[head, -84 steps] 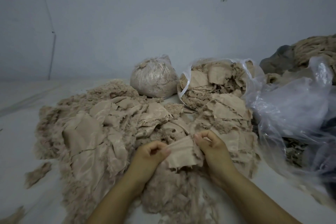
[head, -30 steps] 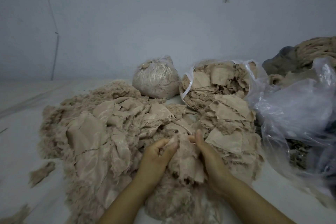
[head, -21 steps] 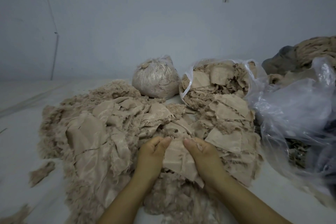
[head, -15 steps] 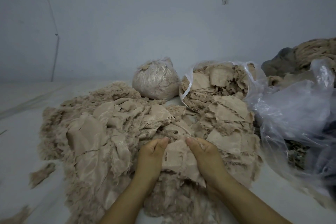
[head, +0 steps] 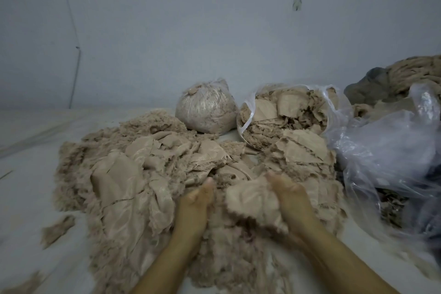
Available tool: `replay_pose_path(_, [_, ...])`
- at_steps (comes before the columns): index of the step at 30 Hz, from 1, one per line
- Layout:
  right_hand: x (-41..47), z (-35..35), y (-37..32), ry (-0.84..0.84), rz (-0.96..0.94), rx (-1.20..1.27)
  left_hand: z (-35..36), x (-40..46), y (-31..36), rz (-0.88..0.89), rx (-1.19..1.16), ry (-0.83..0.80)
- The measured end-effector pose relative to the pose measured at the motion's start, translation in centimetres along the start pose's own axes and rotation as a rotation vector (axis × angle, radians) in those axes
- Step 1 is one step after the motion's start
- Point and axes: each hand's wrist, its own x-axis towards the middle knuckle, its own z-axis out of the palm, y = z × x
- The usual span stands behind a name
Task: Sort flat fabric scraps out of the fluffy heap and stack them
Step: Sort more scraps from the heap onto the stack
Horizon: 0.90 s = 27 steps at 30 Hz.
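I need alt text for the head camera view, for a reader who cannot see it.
The right hand holds a beige fabric scrap above a fluffy beige heap; the left hand rests in the fluff beside it. Behind lie a tied plastic bag, an open bag of scraps and loose clear plastic.

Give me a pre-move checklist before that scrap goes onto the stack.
1. Right hand grips the scrap: ok.
2. Left hand off the scrap: ok, it sits apart on the fluffy heap.
3. Scrap free of fluff: cannot tell, edges blurred.
4. Scrap flat: not ok, it hangs crumpled.
5. Stack reachable, nothing in the way: ok.
6. Loose plastic bag away from the path: ok.
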Motion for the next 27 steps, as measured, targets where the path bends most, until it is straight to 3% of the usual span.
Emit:
replay_pose_path(3, [0.5, -1.0, -0.4, 0.072, -0.046, -0.058, -0.8, 0.3, -0.3, 0.094, 0.095, 0.120])
replay_pose_path(5, [0.1, -0.2, -0.1, -0.013, -0.062, -0.195, 0.1, -0.1, -0.3, 0.213, 0.089, 0.036])
replay_pose_path(8, [-1.2, 1.6, 0.7, -0.126, -0.101, -0.270, 2.0, -0.9, -0.5, 0.325, 0.282, -0.120])
replay_pose_path(12, [-1.3, 1.2, 0.4, -0.229, -0.081, -0.267, 2.4, -0.9, -0.7, 0.185, 0.164, -0.188])
replay_pose_path(17, [-1.1, 0.1, 0.3, -0.471, 0.150, -0.087, 1.6, -0.8, 0.0, 0.028, -0.099, -0.148])
replay_pose_path(22, [-1.3, 0.5, 0.3, -0.421, 0.062, -0.100, 1.6, -1.3, 0.0, 0.053, -0.051, -0.353])
replay_pose_path(25, [-1.4, 0.6, 0.1, -0.430, 0.007, -0.171, 1.7, -1.2, -0.1, 0.112, 0.044, -0.282])
replay_pose_path(27, [-1.2, 0.5, -0.1, -0.443, 0.052, -0.157, 1.4, -0.8, -0.1, 0.042, -0.044, -0.181])
